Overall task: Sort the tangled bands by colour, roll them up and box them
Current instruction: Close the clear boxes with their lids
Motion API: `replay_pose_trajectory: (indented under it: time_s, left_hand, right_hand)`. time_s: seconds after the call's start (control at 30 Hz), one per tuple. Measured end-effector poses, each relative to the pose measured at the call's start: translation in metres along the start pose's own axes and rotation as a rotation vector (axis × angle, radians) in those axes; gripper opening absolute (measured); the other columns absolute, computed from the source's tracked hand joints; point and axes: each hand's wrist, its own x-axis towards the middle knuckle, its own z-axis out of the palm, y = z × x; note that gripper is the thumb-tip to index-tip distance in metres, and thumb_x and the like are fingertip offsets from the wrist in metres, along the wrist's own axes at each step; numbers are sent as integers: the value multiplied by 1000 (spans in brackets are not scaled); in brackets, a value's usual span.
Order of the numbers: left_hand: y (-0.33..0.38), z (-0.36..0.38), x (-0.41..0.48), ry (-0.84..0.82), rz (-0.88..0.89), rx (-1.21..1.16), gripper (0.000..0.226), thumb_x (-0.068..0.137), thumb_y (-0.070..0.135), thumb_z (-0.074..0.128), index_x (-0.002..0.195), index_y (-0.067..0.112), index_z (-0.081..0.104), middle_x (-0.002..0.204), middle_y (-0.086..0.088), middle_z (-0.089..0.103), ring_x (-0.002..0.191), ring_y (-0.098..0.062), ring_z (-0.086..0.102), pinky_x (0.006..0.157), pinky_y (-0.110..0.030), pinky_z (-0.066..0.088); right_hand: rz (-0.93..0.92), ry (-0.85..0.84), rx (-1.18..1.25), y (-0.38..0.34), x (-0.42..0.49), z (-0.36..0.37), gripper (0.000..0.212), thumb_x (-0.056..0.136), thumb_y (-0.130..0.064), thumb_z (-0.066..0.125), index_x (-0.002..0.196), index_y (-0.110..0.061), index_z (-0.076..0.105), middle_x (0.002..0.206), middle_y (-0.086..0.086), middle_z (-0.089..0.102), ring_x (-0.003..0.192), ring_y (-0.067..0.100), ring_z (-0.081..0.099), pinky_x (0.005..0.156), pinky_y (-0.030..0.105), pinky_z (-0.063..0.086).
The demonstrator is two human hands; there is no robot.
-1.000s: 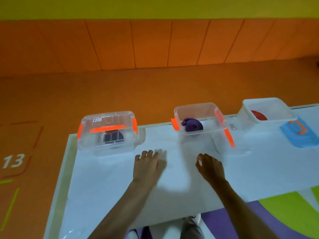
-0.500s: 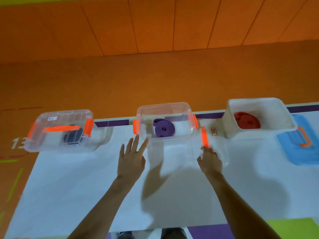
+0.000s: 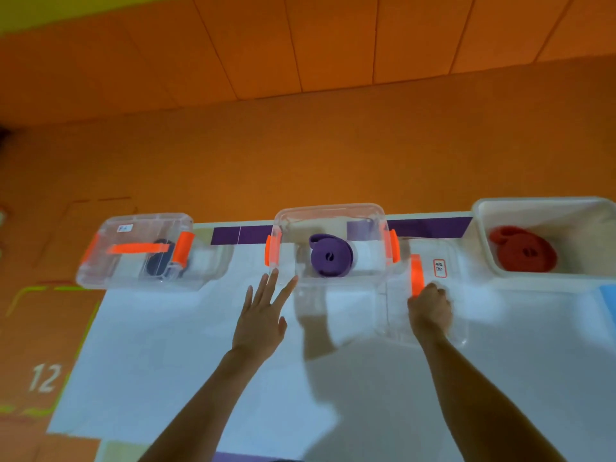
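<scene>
1. The orange floor fills the far half of the view, with a painted "12" at 8 o'clock.
2. The white worktop carries everything. Its near edge is cut off by the frame, and a purple strip runs along its far edge.
3. The white box stands at 3 o'clock of the open box, lidless, with its right side cut off. A rolled red band lies inside it.
4. The closed clear box stands at 9 o'clock of the open box, its lid on and its orange latches and handle showing. The dark band inside is blurred by the plastic, so its colour is hard to make out.
5. The open clear box stands in the middle at the far edge. It holds a rolled purple band on its floor.
6. The clear lid lies flat on the worktop just beside the open box, at its 4 o'clock. It bears an orange handle and a label too blurred to read.
7. The right hand is on the clear lid with fingers curled, gripping it at the near end of the orange handle. The fingertips are hidden under the knuckles.
8. The left hand has straight, spread fingers and holds nothing. Its fingertips are at the open box's 7 o'clock corner; whether they touch it is unclear.
9. A blue lid shows as a sliver at the right edge, mostly cut off.
</scene>
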Motion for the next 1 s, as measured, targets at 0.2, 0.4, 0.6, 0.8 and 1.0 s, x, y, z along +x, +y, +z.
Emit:
replay_pose_trajectory:
  time_s: [0.2, 0.4, 0.6, 0.8, 1.0]
  left_hand:
    - [0, 8, 9, 19, -30, -62, 90, 106, 27, 55, 164, 40, -12, 174, -5, -21, 162, -27, -13, 131, -45, 1]
    - [0, 9, 10, 11, -4, -140, 89, 103, 27, 59, 168, 34, -1, 174, -10, -18, 162, -31, -11, 131, -48, 2]
    - [-6, 5, 11, 1, 39, -200, 84, 104, 32, 60, 169, 32, 7, 176, -11, -11, 163, -31, -11, 131, -49, 1]
    - [-7, -6, 16, 63, 45, -269, 59, 110, 33, 50, 165, 26, 30, 176, -12, 11, 164, -30, 5, 130, -48, 6]
    - [-10, -13, 37, 240, -151, -761, 31, 111, 24, 48, 138, 17, 61, 147, -6, 59, 139, -28, 51, 114, -39, 44]
  right_hand:
    - [100, -43, 110, 8, -15, -13, 39, 80, -26, 81, 108, -1, 71, 104, 21, 74, 98, 40, 73, 83, 40, 58]
    - [185, -37, 181, 33, -85, -36, 32, 72, -32, 77, 93, -9, 72, 87, 12, 74, 84, 35, 73, 74, 35, 59]
    - [170, 91, 240, 60, -150, -53, 20, 71, -26, 80, 73, -15, 63, 62, -1, 64, 54, 15, 61, 52, 26, 45]
    - [-64, 112, 75, 18, -151, -81, 38, 73, -33, 79, 105, -23, 61, 96, -4, 67, 82, 24, 63, 71, 32, 45]
    - [-473, 178, -214, -69, -100, -94, 45, 72, -26, 86, 113, -21, 67, 111, -1, 73, 98, 24, 72, 77, 33, 57]
